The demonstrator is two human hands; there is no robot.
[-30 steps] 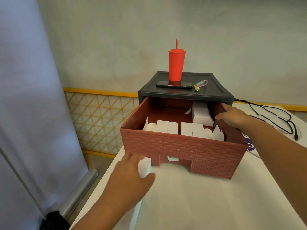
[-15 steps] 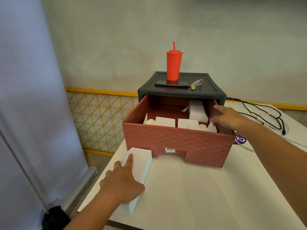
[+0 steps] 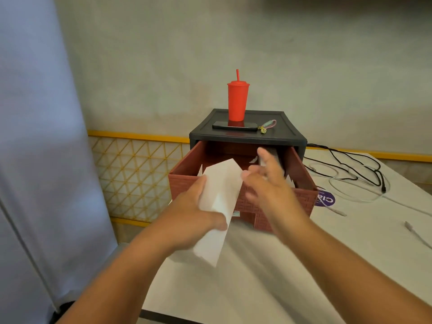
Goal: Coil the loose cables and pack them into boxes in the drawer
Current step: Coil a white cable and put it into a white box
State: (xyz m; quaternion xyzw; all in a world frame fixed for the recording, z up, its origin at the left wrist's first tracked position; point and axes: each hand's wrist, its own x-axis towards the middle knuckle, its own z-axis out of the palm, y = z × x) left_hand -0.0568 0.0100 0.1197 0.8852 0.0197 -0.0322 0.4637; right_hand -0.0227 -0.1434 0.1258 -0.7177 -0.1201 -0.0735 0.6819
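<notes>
Fingers of the left hand [image 3: 198, 213] curl tight round a white box [image 3: 219, 195], right hand [image 3: 268, 190] fingers spread apart just beside it, I think to open it next, while uncoiled cables [image 3: 383, 187] lie far right of them.

The right hand [image 3: 268, 188] is motion-blurred, fingers indistinct. The white box [image 3: 222, 183] hides most of the drawer's [image 3: 300, 198] inside; the drawer's corner covers half a purple label [image 3: 326, 199].
</notes>
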